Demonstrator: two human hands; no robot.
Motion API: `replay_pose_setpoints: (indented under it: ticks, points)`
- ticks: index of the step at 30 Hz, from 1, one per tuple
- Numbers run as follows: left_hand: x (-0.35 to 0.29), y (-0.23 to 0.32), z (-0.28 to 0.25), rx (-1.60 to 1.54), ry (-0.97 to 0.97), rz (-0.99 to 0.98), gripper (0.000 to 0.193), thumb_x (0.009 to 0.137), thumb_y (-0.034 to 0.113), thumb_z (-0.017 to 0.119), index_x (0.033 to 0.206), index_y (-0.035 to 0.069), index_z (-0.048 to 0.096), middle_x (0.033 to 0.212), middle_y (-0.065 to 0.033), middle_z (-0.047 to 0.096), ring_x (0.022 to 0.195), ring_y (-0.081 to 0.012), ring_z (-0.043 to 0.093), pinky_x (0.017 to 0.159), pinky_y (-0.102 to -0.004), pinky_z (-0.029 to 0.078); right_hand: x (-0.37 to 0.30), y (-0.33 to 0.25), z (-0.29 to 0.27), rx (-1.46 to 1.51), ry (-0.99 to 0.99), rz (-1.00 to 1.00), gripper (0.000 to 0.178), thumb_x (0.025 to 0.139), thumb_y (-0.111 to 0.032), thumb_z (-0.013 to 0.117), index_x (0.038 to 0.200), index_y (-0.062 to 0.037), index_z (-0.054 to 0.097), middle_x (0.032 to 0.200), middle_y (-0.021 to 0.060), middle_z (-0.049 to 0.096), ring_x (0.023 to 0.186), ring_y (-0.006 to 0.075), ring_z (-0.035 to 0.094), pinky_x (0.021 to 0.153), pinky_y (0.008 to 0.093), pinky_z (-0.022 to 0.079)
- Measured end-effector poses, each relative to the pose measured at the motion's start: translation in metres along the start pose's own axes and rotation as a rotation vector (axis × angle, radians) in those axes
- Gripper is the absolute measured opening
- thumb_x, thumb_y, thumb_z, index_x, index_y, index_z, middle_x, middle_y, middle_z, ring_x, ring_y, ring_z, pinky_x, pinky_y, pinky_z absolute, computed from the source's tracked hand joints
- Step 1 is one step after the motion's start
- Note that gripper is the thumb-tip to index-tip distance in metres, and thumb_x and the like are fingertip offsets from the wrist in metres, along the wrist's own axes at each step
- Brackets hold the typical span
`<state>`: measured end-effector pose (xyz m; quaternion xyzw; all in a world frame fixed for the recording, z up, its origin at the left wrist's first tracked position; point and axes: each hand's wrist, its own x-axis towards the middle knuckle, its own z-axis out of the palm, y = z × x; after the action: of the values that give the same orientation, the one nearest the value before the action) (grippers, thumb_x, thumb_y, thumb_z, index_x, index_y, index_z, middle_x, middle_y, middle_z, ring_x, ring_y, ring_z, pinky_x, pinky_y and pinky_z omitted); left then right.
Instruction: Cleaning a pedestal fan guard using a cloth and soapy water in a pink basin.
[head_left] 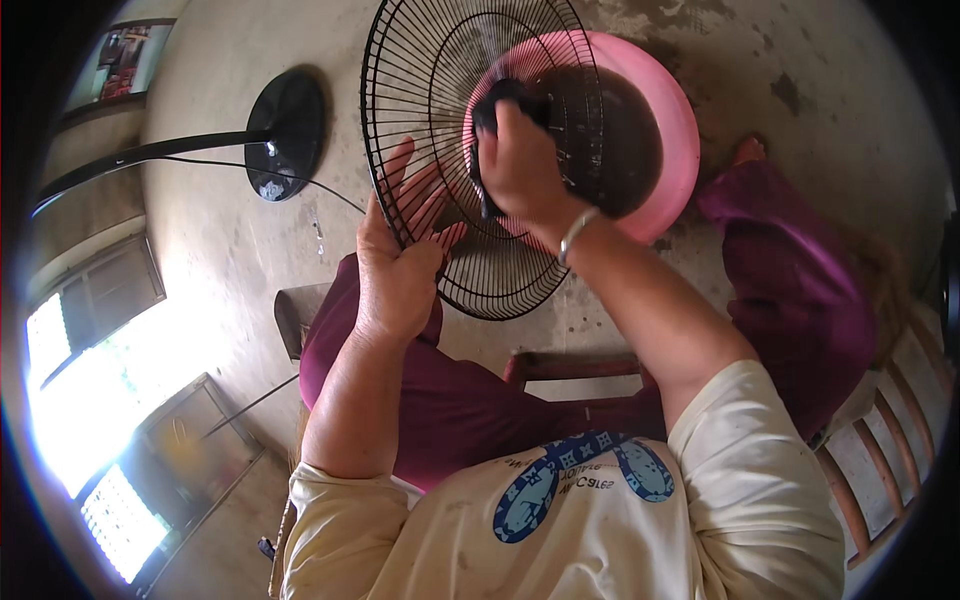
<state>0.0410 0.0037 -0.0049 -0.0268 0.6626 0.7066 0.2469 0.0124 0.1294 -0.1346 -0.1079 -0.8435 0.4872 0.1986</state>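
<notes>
A round black wire fan grille (418, 105) is held up in front of me, tilted, over the near left part of a pink basin. My left hand (392, 275) grips its lower left rim, with the thumb on the near side and the fingers spread behind the wires. At the grille's middle, my right hand (525, 165) is closed on a dark cloth (505, 92) pressed against the wires. The cloth is slightly blurred and partly hidden by the fingers. Dark water fills the pink basin (682, 150), seen partly through the grille.
A black fan stand lies to the left, its round base (285, 130) on the floor and a cord trailing from it. Wet patches mark the concrete floor (790, 60). A wooden chair (865, 450) stands at right, and a low reddish wooden frame (580, 367) is near my legs.
</notes>
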Motion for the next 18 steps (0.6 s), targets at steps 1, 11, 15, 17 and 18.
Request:
replay_pose_setpoints:
  ticks: [1, 11, 15, 17, 18]
  points:
    - [0.0, -0.001, -0.001, -0.004, 0.027, -0.012, 0.08, 0.068, -0.019, 0.034, 0.142, 0.012, 0.031, 0.13, -0.0093, 0.047, 0.115, -0.0178, 0.051, 0.087, -0.0278, 0.047, -0.016, -0.001, 0.0, 0.002, 0.001, -0.002, 0.02, 0.084, -0.015, 0.056, 0.092, -0.0001, 0.045, 0.08, 0.0236, 0.059, 0.075, 0.0414, 0.06, 0.066, 0.0471, 0.05]
    - [0.003, -0.011, 0.013, 0.05, -0.018, 0.018, 0.08, 0.068, -0.021, 0.033, 0.141, 0.012, 0.031, 0.13, -0.0076, 0.048, 0.117, -0.0159, 0.048, 0.091, -0.0304, 0.045, 0.084, 0.037, -0.002, 0.136, 0.444, 0.1, 0.03, 0.082, -0.015, 0.062, 0.099, 0.0051, 0.047, 0.08, 0.0234, 0.06, 0.077, 0.043, 0.06, 0.069, 0.0455, 0.049]
    - [-0.004, -0.013, 0.001, 0.028, 0.062, 0.001, 0.078, 0.069, -0.021, 0.033, 0.141, 0.011, 0.032, 0.131, -0.0075, 0.048, 0.117, -0.017, 0.048, 0.092, -0.0327, 0.045, 0.054, 0.008, 0.011, -0.019, 0.218, 0.079, 0.017, 0.08, -0.01, 0.058, 0.088, -0.0009, 0.046, 0.076, 0.0218, 0.058, 0.073, 0.0406, 0.059, 0.066, 0.0483, 0.047]
    - [0.0, -0.007, 0.003, 0.0, 0.106, -0.014, 0.078, 0.069, -0.02, 0.032, 0.141, 0.011, 0.032, 0.13, -0.0086, 0.049, 0.115, -0.0177, 0.05, 0.09, -0.0327, 0.047, 0.011, -0.001, 0.012, 0.219, 0.159, -0.087, 0.015, 0.079, -0.007, 0.056, 0.088, -0.0006, 0.046, 0.072, 0.0261, 0.055, 0.071, 0.0465, 0.055, 0.064, 0.0516, 0.044]
    - [0.0, -0.006, 0.005, -0.018, 0.144, -0.031, 0.077, 0.07, -0.02, 0.032, 0.14, 0.011, 0.033, 0.129, -0.0097, 0.05, 0.113, -0.0183, 0.052, 0.088, -0.0327, 0.048, -0.009, 0.004, 0.01, 0.255, 0.144, -0.103, 0.016, 0.079, -0.007, 0.056, 0.09, -0.0003, 0.046, 0.073, 0.0256, 0.055, 0.071, 0.0465, 0.054, 0.062, 0.0511, 0.044]
